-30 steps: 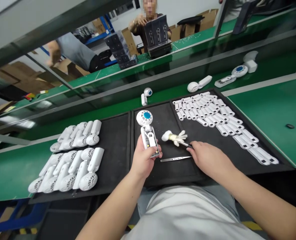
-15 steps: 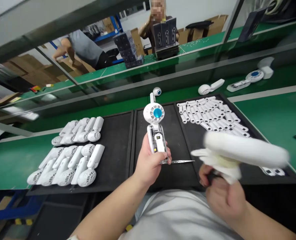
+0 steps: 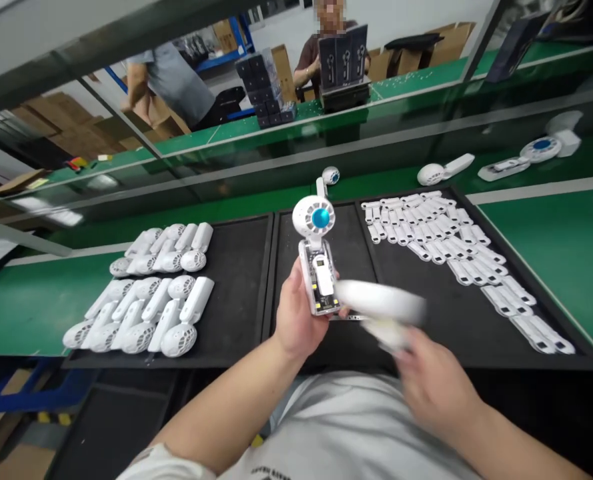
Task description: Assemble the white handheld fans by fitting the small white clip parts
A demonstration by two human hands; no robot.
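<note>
While our left hand (image 3: 296,313) keeps a closed grip round the handle of an open fan (image 3: 316,247), holding it upright above the black tray (image 3: 356,230) with its blue-centred head pointing away from us, our right hand (image 3: 431,387) comes in just to the right of that grip, closed on a white object (image 3: 381,303) that is too blurred for us to name. That object's far end sits close to the bottom of the handle, though we cannot tell whether the two touch. The handle has no cover on, and its circuit board shows, so we judge this fan unfinished. Well to the left of the grip lie two heaps of closed fans (image 3: 146,300), which look done. To the right lie rows of white covers (image 3: 456,247), many of them unused, so we judge that much remains. Beyond the grip, on the green table (image 3: 541,227), lie a small fan (image 3: 329,177), a closed fan (image 3: 443,170) and another open one (image 3: 526,157). Farther off, a person (image 3: 311,63) sits behind upright black boxes (image 3: 343,57), and another in a grey shirt (image 3: 176,77) stands to the left. Nothing stands between our hands and the fan.
</note>
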